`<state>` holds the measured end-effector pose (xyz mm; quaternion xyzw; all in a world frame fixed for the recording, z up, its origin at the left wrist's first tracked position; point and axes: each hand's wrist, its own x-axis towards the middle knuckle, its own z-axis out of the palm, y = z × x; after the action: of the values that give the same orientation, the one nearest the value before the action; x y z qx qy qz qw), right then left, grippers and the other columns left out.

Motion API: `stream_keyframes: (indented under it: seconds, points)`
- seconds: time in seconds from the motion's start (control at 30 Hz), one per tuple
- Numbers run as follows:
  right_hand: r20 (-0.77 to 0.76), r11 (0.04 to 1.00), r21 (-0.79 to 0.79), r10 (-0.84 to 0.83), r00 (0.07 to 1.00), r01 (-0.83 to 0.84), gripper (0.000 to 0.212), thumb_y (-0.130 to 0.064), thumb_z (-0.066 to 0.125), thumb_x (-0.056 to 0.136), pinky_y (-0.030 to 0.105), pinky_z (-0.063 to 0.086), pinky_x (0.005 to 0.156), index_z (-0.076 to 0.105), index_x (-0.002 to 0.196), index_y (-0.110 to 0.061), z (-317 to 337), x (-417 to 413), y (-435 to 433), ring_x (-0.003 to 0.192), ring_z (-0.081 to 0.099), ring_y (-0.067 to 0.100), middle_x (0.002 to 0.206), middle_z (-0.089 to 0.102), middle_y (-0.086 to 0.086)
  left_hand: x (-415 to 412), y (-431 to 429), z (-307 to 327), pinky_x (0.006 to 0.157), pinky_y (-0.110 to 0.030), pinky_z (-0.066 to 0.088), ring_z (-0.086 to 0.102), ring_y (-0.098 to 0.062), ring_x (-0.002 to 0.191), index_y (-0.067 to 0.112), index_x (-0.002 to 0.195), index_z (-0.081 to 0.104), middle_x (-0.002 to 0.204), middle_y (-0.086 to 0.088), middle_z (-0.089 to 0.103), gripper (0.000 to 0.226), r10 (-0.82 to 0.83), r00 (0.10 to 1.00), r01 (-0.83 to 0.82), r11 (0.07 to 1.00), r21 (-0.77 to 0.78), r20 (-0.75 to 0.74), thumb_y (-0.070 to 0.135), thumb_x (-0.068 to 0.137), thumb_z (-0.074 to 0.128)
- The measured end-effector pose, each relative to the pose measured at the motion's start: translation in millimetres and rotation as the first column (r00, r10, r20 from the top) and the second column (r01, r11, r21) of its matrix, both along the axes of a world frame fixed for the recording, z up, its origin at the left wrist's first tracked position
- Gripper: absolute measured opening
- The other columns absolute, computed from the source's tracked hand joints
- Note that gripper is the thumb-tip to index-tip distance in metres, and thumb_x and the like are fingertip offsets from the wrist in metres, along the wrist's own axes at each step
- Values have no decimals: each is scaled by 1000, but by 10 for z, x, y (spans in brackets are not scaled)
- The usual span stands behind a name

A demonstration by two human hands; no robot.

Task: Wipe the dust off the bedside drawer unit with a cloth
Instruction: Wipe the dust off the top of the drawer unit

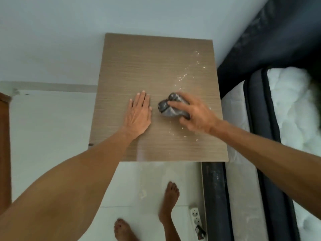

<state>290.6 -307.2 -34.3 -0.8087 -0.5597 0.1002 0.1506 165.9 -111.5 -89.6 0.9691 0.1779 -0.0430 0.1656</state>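
The bedside drawer unit (147,58) shows its light wood-grain top from above, in the middle of the head view. White specks of dust (187,73) are scattered across its right side. My left hand (139,113) lies flat on the top, fingers together, holding nothing. To its right, my right hand (196,115) grips a bunched grey cloth (168,107) pressed against the surface, close to the right edge. More specks (184,134) lie just in front of my right hand.
A bed with a dark frame (213,197) and white mattress (291,108) stands tight against the unit's right side. A pale wall (52,40) is behind. A white power strip (195,217) lies on the white tiled floor near my bare feet (168,202).
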Motion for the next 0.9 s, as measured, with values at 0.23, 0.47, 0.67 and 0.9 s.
stream_keyframes:
  seconds: [0.23,0.47,0.67,0.9]
  points:
    - [17,972,60,-227,974,226,59,-20,60,85,53,33,109,48,142,-22,-16,1610,594,132,37,40,149,35,22,434,-64,-177,121,-48,7,6,-25,149,8,152,14,161,-10,9,54,71,997,-73,993,89,28,30,103,15]
    - [-59,959,-107,-270,961,263,73,-42,47,91,41,28,113,17,154,-20,-279,2318,998,137,34,33,154,32,14,447,-58,-202,120,-48,11,6,-24,149,9,152,12,161,-9,8,55,76,997,-76,987,142,7,30,102,11]
    - [37,921,-169,-350,936,351,61,-61,19,97,51,-1,119,21,153,-36,-528,2174,1107,147,-10,39,163,-14,6,451,-70,-189,121,-47,9,5,-23,149,9,152,12,162,-8,7,53,79,997,-78,988,130,-3,28,103,14]
    - [60,962,-197,-180,982,188,57,-62,15,98,52,3,117,17,152,-42,-563,1506,896,149,-1,35,163,-2,12,448,-70,-175,121,-45,5,1,-21,149,10,153,10,162,-7,4,53,74,997,-71,988,134,-22,29,103,12]
